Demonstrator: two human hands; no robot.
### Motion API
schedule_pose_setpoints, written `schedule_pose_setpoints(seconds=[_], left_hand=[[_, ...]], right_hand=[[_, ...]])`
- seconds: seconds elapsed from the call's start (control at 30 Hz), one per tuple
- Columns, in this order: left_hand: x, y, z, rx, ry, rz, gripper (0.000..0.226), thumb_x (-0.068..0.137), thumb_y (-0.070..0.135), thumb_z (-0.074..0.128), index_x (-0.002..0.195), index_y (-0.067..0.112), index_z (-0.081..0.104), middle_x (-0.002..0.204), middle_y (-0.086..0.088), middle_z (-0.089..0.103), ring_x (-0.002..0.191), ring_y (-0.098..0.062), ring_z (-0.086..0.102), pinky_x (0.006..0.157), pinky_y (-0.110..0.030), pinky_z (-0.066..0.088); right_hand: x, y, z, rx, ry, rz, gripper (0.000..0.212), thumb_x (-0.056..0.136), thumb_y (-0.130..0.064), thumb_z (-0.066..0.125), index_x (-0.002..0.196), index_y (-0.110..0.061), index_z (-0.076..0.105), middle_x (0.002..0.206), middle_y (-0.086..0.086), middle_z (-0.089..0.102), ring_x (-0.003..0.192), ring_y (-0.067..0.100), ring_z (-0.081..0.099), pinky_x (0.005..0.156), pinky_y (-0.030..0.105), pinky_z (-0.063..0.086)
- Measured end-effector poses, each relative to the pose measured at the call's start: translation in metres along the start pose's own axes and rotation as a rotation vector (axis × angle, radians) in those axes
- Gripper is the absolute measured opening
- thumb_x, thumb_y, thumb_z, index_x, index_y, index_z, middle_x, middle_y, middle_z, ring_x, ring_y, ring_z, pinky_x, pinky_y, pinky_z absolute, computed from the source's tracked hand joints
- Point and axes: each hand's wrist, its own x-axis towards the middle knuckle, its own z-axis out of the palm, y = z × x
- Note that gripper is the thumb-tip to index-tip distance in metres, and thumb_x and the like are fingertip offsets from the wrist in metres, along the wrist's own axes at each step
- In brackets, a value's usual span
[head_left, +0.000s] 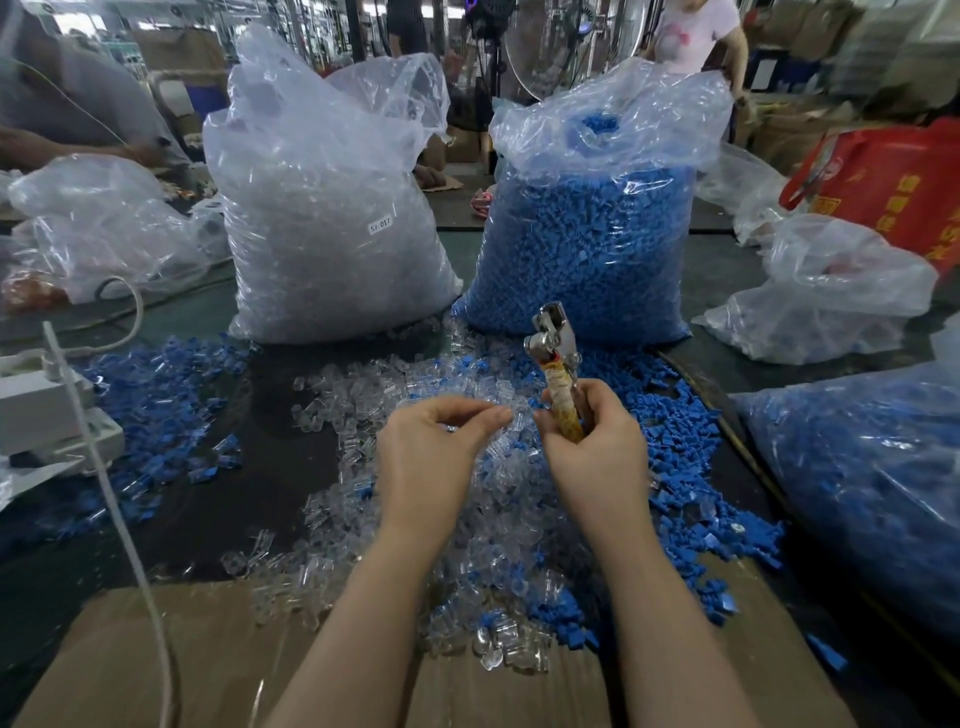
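Observation:
My right hand (592, 447) grips the taped handle of a metal hand tool (553, 353), whose shiny head points up and away from me. My left hand (431, 452) hovers beside it over the pile, fingers curled, pinching a small clear plastic piece (511, 415) at the fingertips. Beneath both hands a heap of clear plastic pieces (415, 395) mixes with small blue plastic pieces (675, 431) on the dark table.
A tall bag of clear pieces (332, 234) and a tall bag of blue pieces (587, 234) stand behind the pile. Another bag of blue pieces (872, 478) lies at right. A cardboard sheet (156, 665) sits at the near edge. A white cord (119, 519) and white device (47, 410) lie at left.

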Motion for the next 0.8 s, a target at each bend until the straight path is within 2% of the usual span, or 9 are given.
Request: schedule_pose_setpoints(seconds=[0.1, 0.2, 0.27, 0.4, 0.53, 0.7, 0.8], left_hand=[[-0.0003, 0.0025, 0.0007, -0.071, 0.039, -0.034, 0.014, 0.069, 0.038, 0.085, 0.073, 0.027, 0.077, 0.067, 0.01, 0.073, 0.063, -0.012, 0.07, 0.07, -0.038, 0.058], [-0.0006, 0.0052, 0.0002, -0.199, 0.055, -0.069, 0.014, 0.069, 0.029, 0.085, 0.076, 0.02, 0.077, 0.068, 0.005, 0.074, 0.06, -0.012, 0.071, 0.059, -0.021, 0.055], [0.0, 0.006, -0.0003, -0.277, 0.038, -0.101, 0.011, 0.072, 0.019, 0.084, 0.08, 0.016, 0.077, 0.072, 0.002, 0.075, 0.066, -0.013, 0.073, 0.061, -0.017, 0.055], [0.0011, 0.0068, 0.0002, -0.315, -0.026, -0.137, 0.013, 0.079, 0.007, 0.079, 0.088, 0.016, 0.076, 0.078, 0.0, 0.076, 0.077, -0.015, 0.074, 0.07, -0.02, 0.057], [0.0005, 0.007, 0.0014, -0.343, -0.034, -0.144, 0.014, 0.081, 0.004, 0.076, 0.09, 0.014, 0.076, 0.08, -0.003, 0.076, 0.079, -0.016, 0.074, 0.071, -0.021, 0.057], [-0.0002, 0.0088, 0.0022, -0.346, -0.024, -0.134, 0.014, 0.08, 0.003, 0.077, 0.087, 0.015, 0.077, 0.079, -0.004, 0.076, 0.079, -0.018, 0.074, 0.068, -0.019, 0.055], [-0.0015, 0.0105, 0.0015, -0.294, -0.017, -0.11, 0.016, 0.079, 0.004, 0.078, 0.085, 0.019, 0.077, 0.078, 0.0, 0.076, 0.077, -0.015, 0.073, 0.068, -0.021, 0.056]], right_hand=[[0.0003, -0.0009, 0.0011, 0.038, 0.003, -0.011, 0.021, 0.085, -0.025, 0.074, 0.088, -0.032, 0.055, 0.077, -0.013, 0.063, 0.071, 0.003, 0.06, 0.066, 0.029, 0.049], [-0.0001, -0.0017, 0.0025, 0.084, -0.003, -0.014, 0.022, 0.084, -0.024, 0.075, 0.085, -0.033, 0.055, 0.076, -0.014, 0.064, 0.071, 0.002, 0.061, 0.065, 0.024, 0.047], [-0.0004, -0.0021, 0.0037, 0.105, -0.005, -0.021, 0.022, 0.084, -0.023, 0.075, 0.085, -0.033, 0.055, 0.075, -0.016, 0.064, 0.07, 0.002, 0.06, 0.064, 0.023, 0.047], [-0.0013, -0.0033, 0.0053, 0.106, -0.007, -0.042, 0.025, 0.083, -0.023, 0.075, 0.082, -0.035, 0.053, 0.081, -0.024, 0.062, 0.068, 0.001, 0.059, 0.063, 0.022, 0.046], [-0.0021, -0.0042, 0.0054, 0.128, -0.01, -0.06, 0.027, 0.083, -0.021, 0.076, 0.082, -0.036, 0.053, 0.082, -0.024, 0.063, 0.069, 0.0, 0.06, 0.059, 0.011, 0.044], [-0.0026, -0.0058, 0.0071, 0.163, -0.049, -0.071, 0.024, 0.083, -0.02, 0.076, 0.087, -0.033, 0.056, 0.087, -0.019, 0.065, 0.074, 0.002, 0.062, 0.064, 0.015, 0.049], [-0.0041, -0.0069, 0.0075, 0.162, -0.063, -0.081, 0.024, 0.083, -0.021, 0.076, 0.086, -0.033, 0.055, 0.084, -0.017, 0.065, 0.071, 0.004, 0.061, 0.061, 0.016, 0.048]])
